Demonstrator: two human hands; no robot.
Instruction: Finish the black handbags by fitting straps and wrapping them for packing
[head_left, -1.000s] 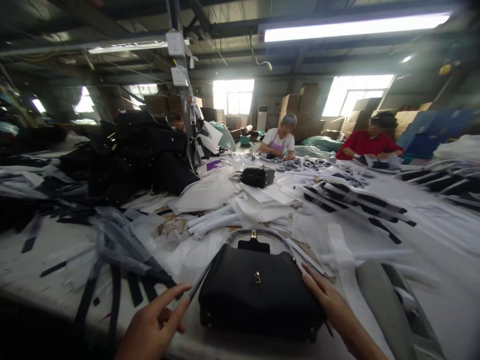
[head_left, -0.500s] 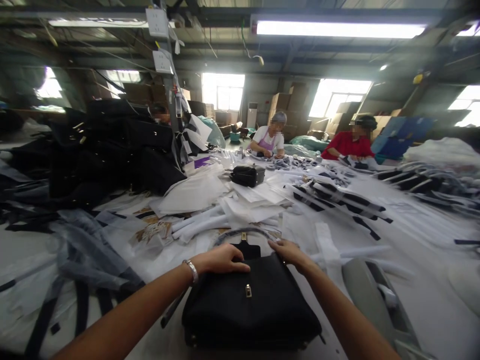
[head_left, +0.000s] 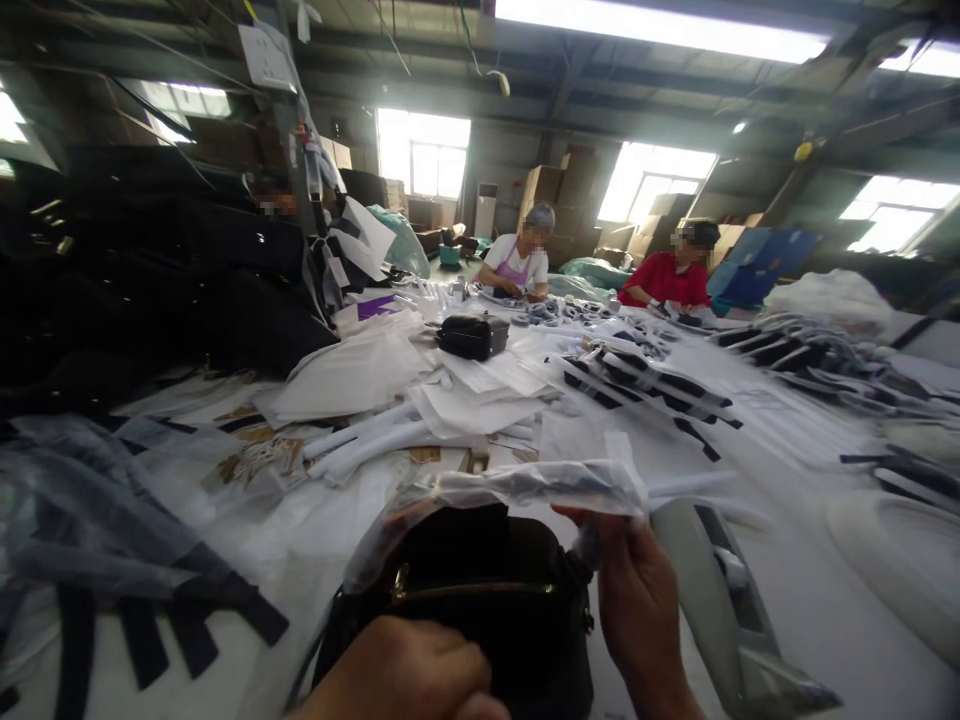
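Note:
A black handbag (head_left: 517, 640) stands in front of me with its top toward me, and a brass zip runs across its dark interior. Clear plastic film (head_left: 517, 487) arches over the bag's far edge. My right hand (head_left: 637, 590) pinches the film at the bag's right side, beside the plastic-wrapped end of the handle. Low in the view, my left hand (head_left: 412, 665) is curled against the near side of the bag; its fingertips are partly hidden.
Beside my right arm is a grey tape dispenser (head_left: 720, 600). Dark strips with plastic (head_left: 127, 560) lie left. White sheets (head_left: 360, 370) and another small black bag (head_left: 472, 336) are ahead. Black bags (head_left: 165, 270) are piled at left. Two people work across the table.
The bag's front has tipped toward me, showing the zip. My left hand has come down and nearer; my right hand has shifted right and now holds the film. The view has turned slightly.

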